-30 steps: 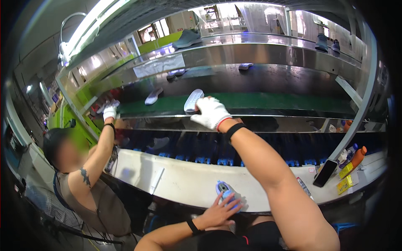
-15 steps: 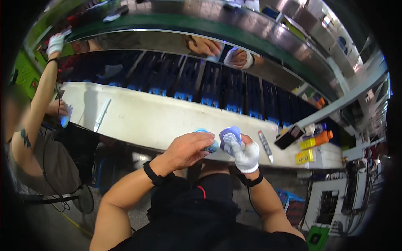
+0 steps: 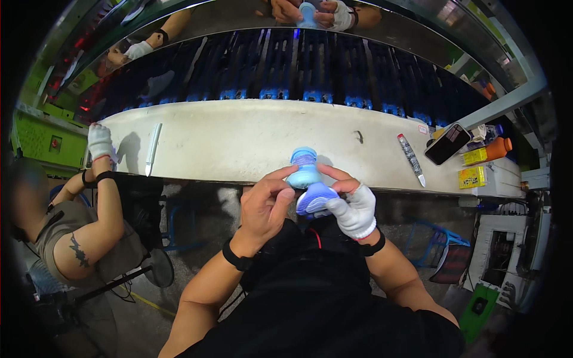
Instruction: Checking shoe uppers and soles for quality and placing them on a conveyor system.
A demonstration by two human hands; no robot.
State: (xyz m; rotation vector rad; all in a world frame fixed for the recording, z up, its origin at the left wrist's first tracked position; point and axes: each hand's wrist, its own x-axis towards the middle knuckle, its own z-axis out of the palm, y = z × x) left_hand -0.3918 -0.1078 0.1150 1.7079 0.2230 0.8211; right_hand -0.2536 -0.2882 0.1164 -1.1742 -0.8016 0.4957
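A light-blue, shoe-shaped piece with a textured purplish band stands at the table's front edge. Just below it is a purple shoe sole with a ridged, whitish face, tilted toward me. My bare left hand is curled, its fingertips on the left side of the blue piece. In a white fingerless glove, my right hand pinches the sole from the right, with its index finger reaching to the blue piece. Whether the two pieces are joined cannot be made out.
A pale worktable runs across, backed by dark rollers with blue ends. On it lie a white-handled knife, a marker-like pen, a phone, an orange bottle and a yellow box. A co-worker sits at left.
My view has shifted. The sole in my right hand has come down to the blue piece, and my left fingers now touch that piece. The co-worker's gloved hand has dropped to the table.
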